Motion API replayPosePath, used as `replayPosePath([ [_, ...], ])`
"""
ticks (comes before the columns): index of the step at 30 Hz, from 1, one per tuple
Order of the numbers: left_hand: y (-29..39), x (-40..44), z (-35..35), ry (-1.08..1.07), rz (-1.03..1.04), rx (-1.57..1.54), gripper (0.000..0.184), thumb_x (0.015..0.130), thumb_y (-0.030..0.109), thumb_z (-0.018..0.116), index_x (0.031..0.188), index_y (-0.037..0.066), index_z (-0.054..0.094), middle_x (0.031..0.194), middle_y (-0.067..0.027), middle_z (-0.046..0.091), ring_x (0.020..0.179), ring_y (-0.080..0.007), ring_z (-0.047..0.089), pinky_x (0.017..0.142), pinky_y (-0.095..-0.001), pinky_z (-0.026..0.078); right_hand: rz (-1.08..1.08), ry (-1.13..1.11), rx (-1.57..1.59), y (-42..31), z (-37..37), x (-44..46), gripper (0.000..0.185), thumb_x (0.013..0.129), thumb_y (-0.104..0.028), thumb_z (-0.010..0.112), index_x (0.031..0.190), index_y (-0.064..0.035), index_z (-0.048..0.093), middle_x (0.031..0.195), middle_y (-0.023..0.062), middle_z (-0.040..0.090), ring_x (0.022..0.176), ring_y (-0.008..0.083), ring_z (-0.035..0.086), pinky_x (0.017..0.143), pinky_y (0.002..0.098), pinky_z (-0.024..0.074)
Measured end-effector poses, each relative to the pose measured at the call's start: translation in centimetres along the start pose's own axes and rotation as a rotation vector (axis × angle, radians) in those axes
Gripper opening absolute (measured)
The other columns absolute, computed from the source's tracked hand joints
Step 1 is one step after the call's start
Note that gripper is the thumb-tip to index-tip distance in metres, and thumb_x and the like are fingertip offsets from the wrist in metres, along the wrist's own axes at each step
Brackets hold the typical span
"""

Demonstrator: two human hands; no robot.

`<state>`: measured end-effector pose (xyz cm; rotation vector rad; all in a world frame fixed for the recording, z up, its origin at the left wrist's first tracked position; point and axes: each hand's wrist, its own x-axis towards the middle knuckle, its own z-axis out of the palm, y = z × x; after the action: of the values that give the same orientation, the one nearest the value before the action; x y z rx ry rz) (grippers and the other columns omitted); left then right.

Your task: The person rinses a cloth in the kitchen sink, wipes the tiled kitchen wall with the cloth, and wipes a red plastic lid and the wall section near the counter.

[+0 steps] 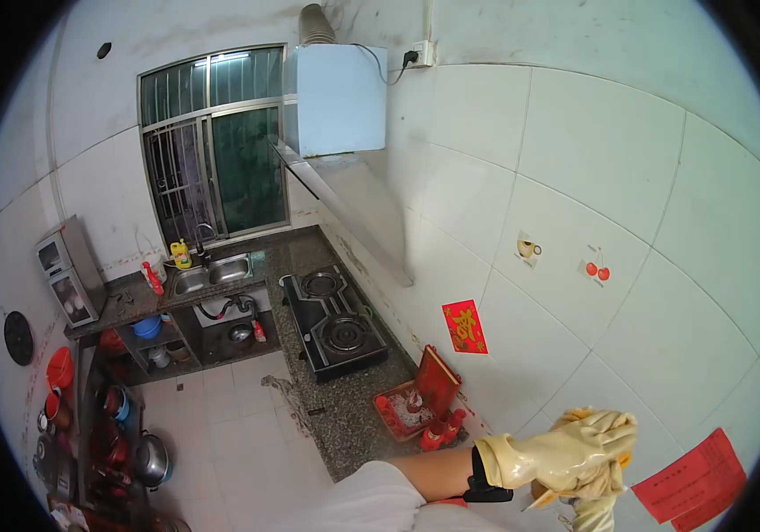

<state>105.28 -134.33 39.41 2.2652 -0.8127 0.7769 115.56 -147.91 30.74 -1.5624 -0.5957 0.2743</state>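
Stove (336, 324): The two-burner stove stood on the stone tabletop (340, 421), below the hood (340, 102).
Left hand (566, 452): It wore a pale yellow glove (522, 458) and reached to the right of the stove, toward the viewer. Its grip was clamped on the cloth (604, 481), the fingers bent over it.
Right hand (595, 512): It showed only in part, gloved too, just below the cloth. Whether its grip was apart or together could not be told.
Cloth: The yellowish bundle was crumpled under the left fingers, in front of the tiled wall on the stove's right.
Wristband (486, 476): A black band circled the left wrist at the glove's cuff.
Tray (395, 415): The red tray held small items on the tabletop, on the near side of the stove; an upright red panel (438, 379) and red bottles (434, 434) were beside it.
Wall papers: A red and gold sign (465, 327) hung right of the stove; a red sheet (695, 481) hung farther right and lower.
Sink (213, 276): The double sink was beyond the stove, to its left, under the window (220, 142).
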Motion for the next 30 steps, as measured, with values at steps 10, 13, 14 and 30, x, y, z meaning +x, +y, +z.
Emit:
replayPosePath([
  [10,-3.1,-8.6,-8.3,-0.202,-0.375,-0.425,0.067,0.096,0.03,0.065,0.152,0.006,0.038,0.147,-0.0186,0.049,0.132,-0.0318,0.049,0.111,-0.0383,0.038,-0.557,0.8,-0.57,-12.4,-17.2,-5.3,0.1,0.065,-0.06,0.074,0.149,-0.0148,0.044,0.153,0.0079,0.044,0.14,0.028,0.04,0.119,0.0401,0.0294],
  [13,-3.8,-13.2,-9.6,-0.235,-0.716,-0.426,0.062,0.094,0.031,0.069,0.148,0.008,0.047,0.133,-0.0145,0.06,0.113,-0.0236,0.057,0.099,-0.0353,0.043,-0.843,1.024,-0.896,-19.1,-21.5,-5.2,0.103,0.062,-0.061,0.076,0.148,-0.0153,0.045,0.153,0.0079,0.044,0.141,0.0284,0.039,0.12,0.0403,0.0288],
  [14,-3.8,-14.9,-9.6,-0.221,-0.81,-0.451,0.063,0.094,0.031,0.069,0.148,0.007,0.048,0.133,-0.0138,0.06,0.115,-0.023,0.056,0.1,-0.0353,0.043,-0.937,1.082,-1.011,-21.2,-22.9,-4.9,0.103,0.061,-0.061,0.077,0.148,-0.0155,0.045,0.153,0.0079,0.044,0.141,0.0286,0.039,0.12,0.0404,0.0286],
  [30,-7.3,-17.1,-6.7,-0.007,-0.798,-0.491,0.056,0.095,0.024,0.069,0.144,0.002,0.05,0.143,-0.0149,0.054,0.132,-0.0276,0.051,0.108,-0.0388,0.042,-1.179,0.912,-1.289,-35.7,-11.9,20.1,0.055,0.089,-0.037,0.062,0.14,-0.0191,0.053,0.139,0.0039,0.053,0.132,0.0239,0.047,0.108,0.0374,0.0423],
])
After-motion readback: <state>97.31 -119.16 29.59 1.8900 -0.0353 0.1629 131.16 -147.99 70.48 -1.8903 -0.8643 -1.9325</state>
